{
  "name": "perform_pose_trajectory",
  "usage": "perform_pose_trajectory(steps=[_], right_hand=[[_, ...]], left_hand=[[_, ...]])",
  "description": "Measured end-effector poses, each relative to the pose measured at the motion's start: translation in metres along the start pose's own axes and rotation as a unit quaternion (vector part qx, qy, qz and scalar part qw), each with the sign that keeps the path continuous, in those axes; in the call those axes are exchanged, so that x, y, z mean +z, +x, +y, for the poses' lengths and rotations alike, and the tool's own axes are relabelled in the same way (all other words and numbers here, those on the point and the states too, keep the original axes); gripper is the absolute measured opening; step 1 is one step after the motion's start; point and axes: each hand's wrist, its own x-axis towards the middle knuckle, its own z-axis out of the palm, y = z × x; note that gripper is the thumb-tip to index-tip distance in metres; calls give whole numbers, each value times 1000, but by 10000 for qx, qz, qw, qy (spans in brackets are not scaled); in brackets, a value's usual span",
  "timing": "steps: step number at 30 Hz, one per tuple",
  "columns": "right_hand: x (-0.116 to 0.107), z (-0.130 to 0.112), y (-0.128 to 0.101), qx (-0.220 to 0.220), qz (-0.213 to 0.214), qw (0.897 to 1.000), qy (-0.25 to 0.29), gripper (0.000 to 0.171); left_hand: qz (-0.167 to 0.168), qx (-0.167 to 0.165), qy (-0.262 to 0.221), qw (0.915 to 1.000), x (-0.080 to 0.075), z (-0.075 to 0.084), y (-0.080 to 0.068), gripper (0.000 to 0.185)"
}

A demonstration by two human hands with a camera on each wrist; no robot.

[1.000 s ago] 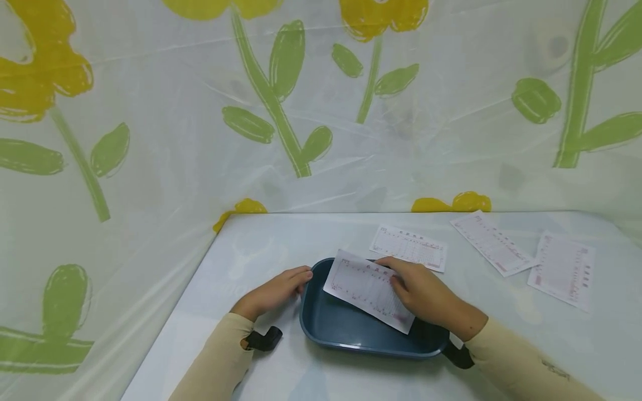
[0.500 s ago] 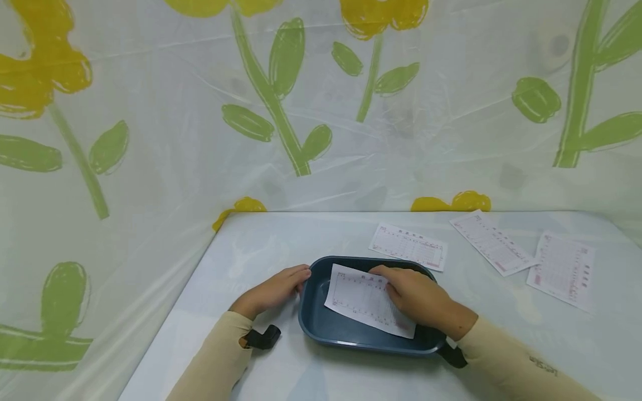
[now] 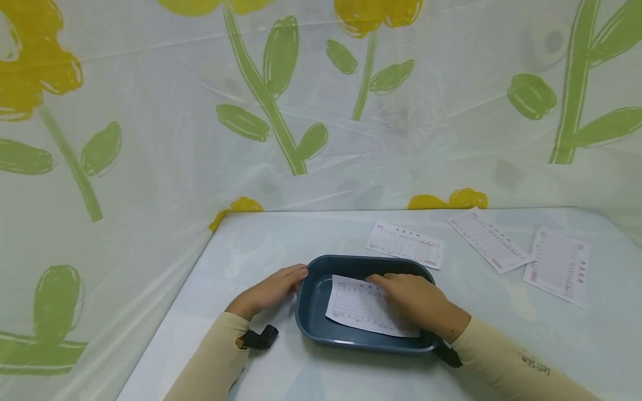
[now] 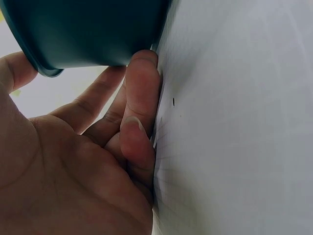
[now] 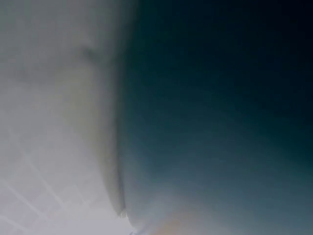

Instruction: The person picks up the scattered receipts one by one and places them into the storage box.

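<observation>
A dark teal plastic tray (image 3: pixel 321 337) stands on the white table. At its left end my left hand (image 3: pixel 271 289) holds it; the left wrist view has the thumb at the rim and fingertips against the wall (image 4: pixel 93 29), with the lower fingers curled on the tabletop. Inside the tray lies a white printed paper form (image 3: pixel 351 306) with red and dark print. My right hand (image 3: pixel 416 301) reaches in over the far right and grips the form's right part, its fingertips mostly hidden. The right wrist view is blurred, showing mainly the tray's dark side (image 5: pixel 220 122).
Behind the tray lies another printed form (image 3: pixel 406 245). Farther right are a slanted form (image 3: pixel 489 239) and one more form (image 3: pixel 558 266), their corners meeting. A flower-patterned curtain (image 3: pixel 175 139) hangs along the table's back and left side.
My right hand has lowered the form from above the rim down into the tray, moving slightly left and nearer. The left hand stays at the tray's left end.
</observation>
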Motion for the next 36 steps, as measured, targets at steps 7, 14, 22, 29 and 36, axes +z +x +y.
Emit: perform_pose_trajectory(steps=[7,14,22,29,36], right_hand=[[0,0,2,0,-101,9998,-167,53],[2,0,3,-136,92,9991,-379,58],[3,1,1,-296,285,9977,-543,55],[4,1,2,-345,285,9967,-674,50],[1,-1,0,-276,551,9971,-446,41]], left_hand=[[17,68,26,10000,1,1,1,38],[-18,138,62,9999,0,0,0,36],[-6,55,153,9999,0,2,-2,36],[38,-20,90,10000,0,2,-1,37],[14,72,58,10000,0,-1,0,38]])
